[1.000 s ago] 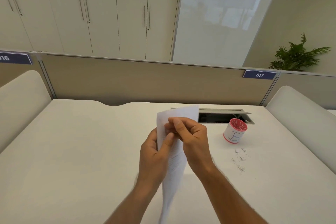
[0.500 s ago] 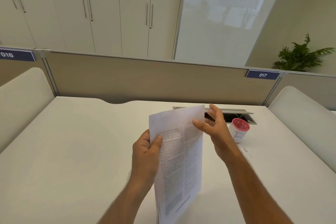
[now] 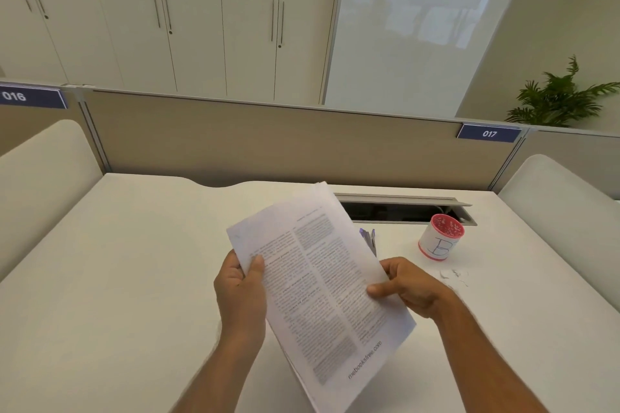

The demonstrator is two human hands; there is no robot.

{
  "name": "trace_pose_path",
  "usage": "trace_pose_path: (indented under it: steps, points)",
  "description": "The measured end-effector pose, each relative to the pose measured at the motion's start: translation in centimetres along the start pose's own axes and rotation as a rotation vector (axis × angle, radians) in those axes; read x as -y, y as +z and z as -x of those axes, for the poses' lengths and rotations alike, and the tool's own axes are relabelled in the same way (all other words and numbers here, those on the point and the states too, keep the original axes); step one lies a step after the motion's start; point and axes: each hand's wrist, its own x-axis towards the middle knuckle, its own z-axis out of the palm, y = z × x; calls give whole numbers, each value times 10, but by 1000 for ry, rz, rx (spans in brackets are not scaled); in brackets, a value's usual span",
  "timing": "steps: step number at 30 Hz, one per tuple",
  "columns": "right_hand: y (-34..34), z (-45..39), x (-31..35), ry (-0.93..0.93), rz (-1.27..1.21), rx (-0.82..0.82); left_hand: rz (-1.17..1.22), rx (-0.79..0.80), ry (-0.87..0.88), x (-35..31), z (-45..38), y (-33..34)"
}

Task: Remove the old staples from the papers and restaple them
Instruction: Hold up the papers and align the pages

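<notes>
Left hand [image 3: 242, 292] grips the papers [image 3: 322, 285] at their left edge, thumb on the printed face, other fingers curled behind the sheets. Papers held above the white table [image 3: 110, 278], tilted, printed side toward the person, top corner leaning away toward the partition. Right hand [image 3: 411, 288] pinches the papers' right edge, thumb in front, fingers behind. Just past the papers' right edge, a small purple-and-grey object [image 3: 369, 240] shows partly; cannot tell what it is. Further right of the papers, a white cup with red rim [image 3: 440, 241] stands upright on the table, marked with a handwritten letter. Near the cup's base, toward the person, small pale scraps [image 3: 453, 277] lie loose on the table.
</notes>
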Motion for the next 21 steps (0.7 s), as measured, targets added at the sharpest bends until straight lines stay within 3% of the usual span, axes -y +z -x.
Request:
trace_pose_path:
  steps: [4, 11, 21]
  points:
    - [-5, -10, 7, 108, 379, -95, -31, 80, -84, 10, -25, -27]
    - [0, -39, 19, 197, 965, -93, -701, 382, -268, 49, -50, -64]
    - [22, -89, -19, 24, 1177, -266, -1103, 515, -421, 73, -44, -66]
